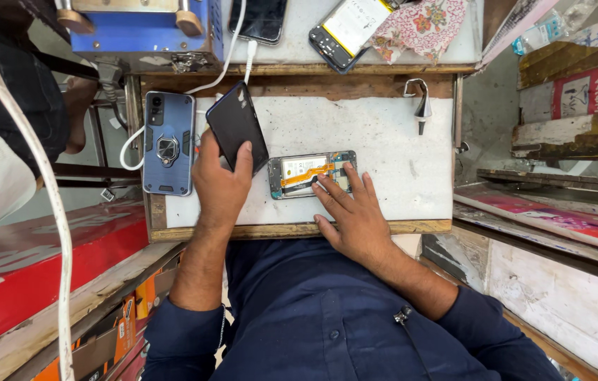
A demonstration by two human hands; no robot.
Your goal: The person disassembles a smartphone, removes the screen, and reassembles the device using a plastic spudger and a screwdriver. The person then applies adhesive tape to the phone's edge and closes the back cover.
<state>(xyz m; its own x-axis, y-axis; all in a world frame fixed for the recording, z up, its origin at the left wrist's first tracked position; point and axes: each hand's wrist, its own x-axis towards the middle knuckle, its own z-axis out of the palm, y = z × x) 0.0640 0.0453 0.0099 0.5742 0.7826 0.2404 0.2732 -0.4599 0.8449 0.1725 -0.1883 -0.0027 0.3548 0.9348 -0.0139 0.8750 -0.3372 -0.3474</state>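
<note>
My left hand (220, 185) grips a black phone (235, 124), held tilted above the white work board (383, 141), with a white cable plugged into its top end. My right hand (352, 212) lies on the board with its fingertips resting on an opened phone (300, 173), whose back is off and shows a white battery and an orange flex strip. The two hands are a short distance apart, side by side.
A blue phone in a rugged case (168, 142) lies at the board's left edge. A metal tool (422, 107) sits at the back right. Behind are another opened phone (350, 28), a dark phone (264, 18), a floral cloth (424, 25) and a blue machine (145, 29).
</note>
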